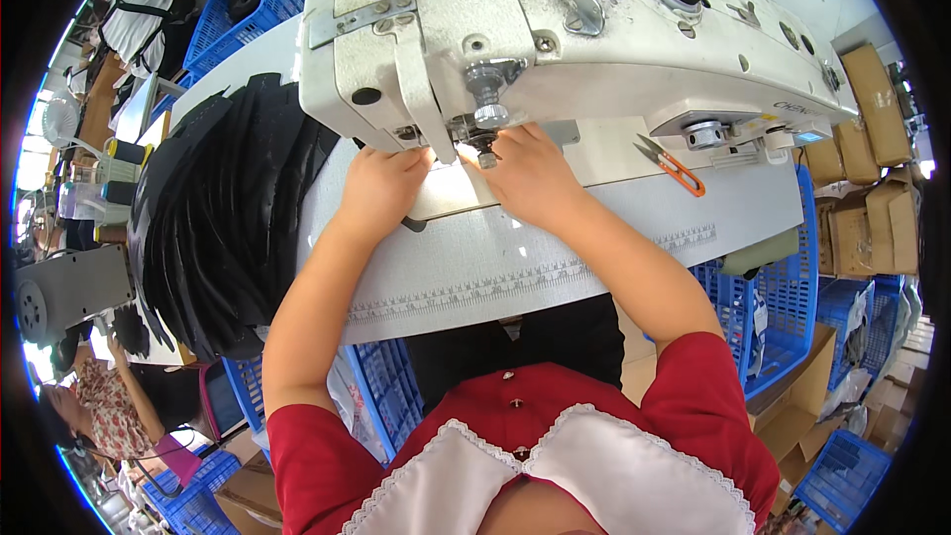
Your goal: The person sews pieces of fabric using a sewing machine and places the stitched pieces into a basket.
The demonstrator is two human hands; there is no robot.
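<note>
Two bare hands met at the needle end of a white sewing machine (466, 20) as I watched from far off through the head camera. The machine stood across the upper middle of my view, its presser foot (485, 157) coming down between the hands and just above the pale bed (451, 190). I saw the left hand (381, 188) just to the left of the foot, its fingers bent and pointing inward; the right hand (535, 173) sat close on the other side, its fingers curled toward the metal parts. With the fingertips partly hidden, I could not tell whether either hand was pinching anything or only pressing down. A heap of long black pieces (228, 208) lay left of the left hand, fanned out over the edge of the grey tabletop (475, 248). On the right, well apart from the right hand, a pair of orange-handled snips (662, 159) rested on the bed, blades pointing up and left. I made out a ruler strip (555, 275) along the table's near edge, a blue crate (807, 267) beyond its right end, and cardboard boxes (877, 104) farther off. At far left, a person in a floral top (114, 401) sat near a grey machine (84, 282).
</note>
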